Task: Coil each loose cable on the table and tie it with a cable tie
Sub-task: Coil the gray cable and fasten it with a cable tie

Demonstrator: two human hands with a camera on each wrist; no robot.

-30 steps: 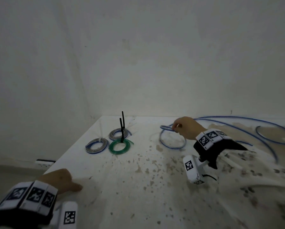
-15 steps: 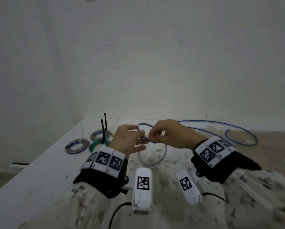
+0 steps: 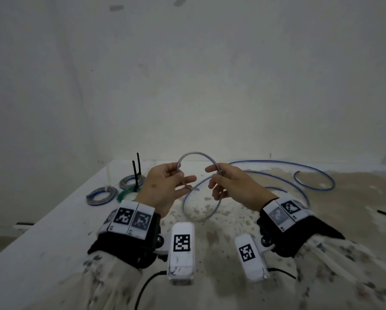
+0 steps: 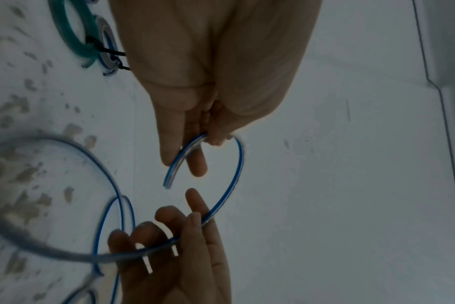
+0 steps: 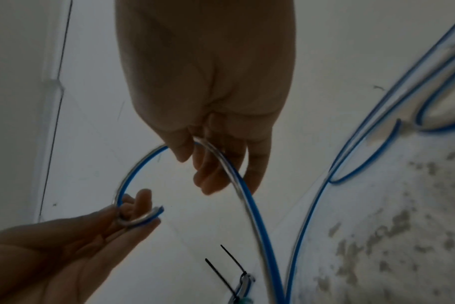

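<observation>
- The left hand (image 3: 165, 189) is raised above the surface at centre-left, thumb and forefinger pinching near the free end of the cable (image 3: 196, 153), the other fingers (image 3: 185, 179) stretched out toward the right.
- The right hand (image 3: 234, 186) is level with it, just to the right, palm turned left, fingers (image 3: 214, 184) curled loosely (not tight) round the same cable.
- Both forearms reach in from the near edge, wrists banded with marker cuffs.

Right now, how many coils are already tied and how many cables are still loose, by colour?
Tied blue-and-grey coils: 2
Tied green coils: 1
Loose blue-and-clear cables: 1, pinched by the left hand and the right hand
Total: 4
</observation>
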